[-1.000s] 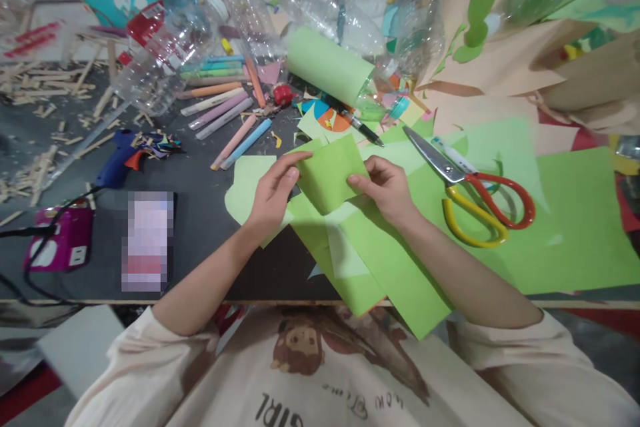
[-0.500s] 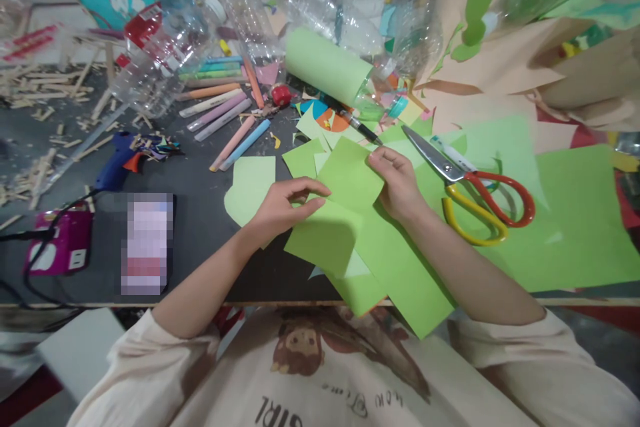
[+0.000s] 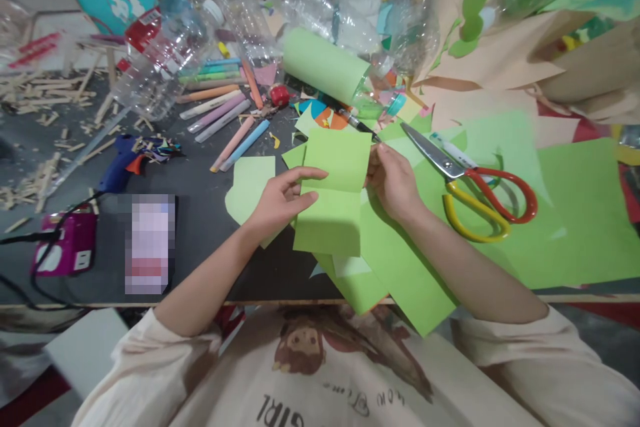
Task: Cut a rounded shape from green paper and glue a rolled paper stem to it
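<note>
A bright green sheet of paper [image 3: 334,163] with a crease across its middle lies between my hands. My left hand [image 3: 285,197] is at its left edge, thumb and forefinger apart, the fingertips over the paper. At the upper right edge, my right hand [image 3: 393,180] has its fingers curled round the paper's side. Beneath it are more green pieces [image 3: 405,267]. Scissors [image 3: 450,170] with one red and one yellow handle lie to the right of my right hand. A pale green cut piece [image 3: 253,187] rests beside my left hand.
Behind are clear plastic bottles, a bottle wrapped in green paper [image 3: 325,67] and several markers [image 3: 245,147]. On the left lie a blue glue gun [image 3: 117,163], a phone [image 3: 149,243], a magenta box [image 3: 65,243] and wood sticks. A large green sheet [image 3: 585,220] covers the right.
The creased green sheet has turned more upright and straight, its fold now showing across the middle. My right hand has slid slightly along its edge; my left hand has shifted slightly left.
</note>
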Motion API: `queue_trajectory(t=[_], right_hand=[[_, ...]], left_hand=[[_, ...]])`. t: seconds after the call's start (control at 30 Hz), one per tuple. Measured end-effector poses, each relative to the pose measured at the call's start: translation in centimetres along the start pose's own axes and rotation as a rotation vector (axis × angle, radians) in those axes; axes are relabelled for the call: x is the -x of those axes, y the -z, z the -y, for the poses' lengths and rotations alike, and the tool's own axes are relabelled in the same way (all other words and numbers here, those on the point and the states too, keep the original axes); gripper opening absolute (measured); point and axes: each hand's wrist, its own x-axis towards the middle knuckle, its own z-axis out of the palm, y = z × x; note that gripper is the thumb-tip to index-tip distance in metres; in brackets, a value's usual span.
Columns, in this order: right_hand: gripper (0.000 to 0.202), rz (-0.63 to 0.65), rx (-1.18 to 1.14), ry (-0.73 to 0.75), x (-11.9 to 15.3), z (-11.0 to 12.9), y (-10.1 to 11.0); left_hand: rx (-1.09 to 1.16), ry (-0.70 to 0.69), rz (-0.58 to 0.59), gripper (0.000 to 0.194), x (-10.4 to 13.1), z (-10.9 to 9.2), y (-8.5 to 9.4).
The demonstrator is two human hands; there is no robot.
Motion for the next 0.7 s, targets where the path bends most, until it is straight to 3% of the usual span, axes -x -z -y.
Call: queue_trajectory(t=[0.13, 0.23, 0.33, 0.43, 0.53, 0.6, 0.7], right_hand=[[0.043, 0.019, 0.129, 0.032, 0.7, 1.6, 0.0], [0.032, 0.115, 0.404, 0.058, 2.5, 4.6, 1.2], [0.019, 0.055, 0.903, 0.178, 4.7, 7.4, 4.5], [0.027, 0.01, 1.344, 0.074, 6.4, 8.5, 9.3], [0.04, 0.041, 1.489, -0.053, 7.3, 8.0, 13.4], [0.037, 0.016, 1.559, 0.008, 7.8, 7.5, 15.0], [0.034, -0.091, 1.676, 0.12, 8.3, 7.0, 15.7]], left_hand=[[-0.01, -0.027, -0.045, 0.027, 0.0, 0.2, 0.1], [-0.03, -0.066, -0.062, 0.032, 0.0, 0.5, 0.2], [-0.07, -0.098, -0.093, 0.033, 0.1, 0.7, 0.3], [-0.086, -0.085, -0.098, 0.029, 0.1, 0.6, 0.3], [-0.066, -0.039, -0.073, 0.025, 0.1, 0.3, 0.2], [-0.063, -0.025, -0.072, 0.022, 0.1, 0.2, 0.2], [-0.089, -0.03, -0.081, 0.021, 0.0, 0.1, 0.2]])
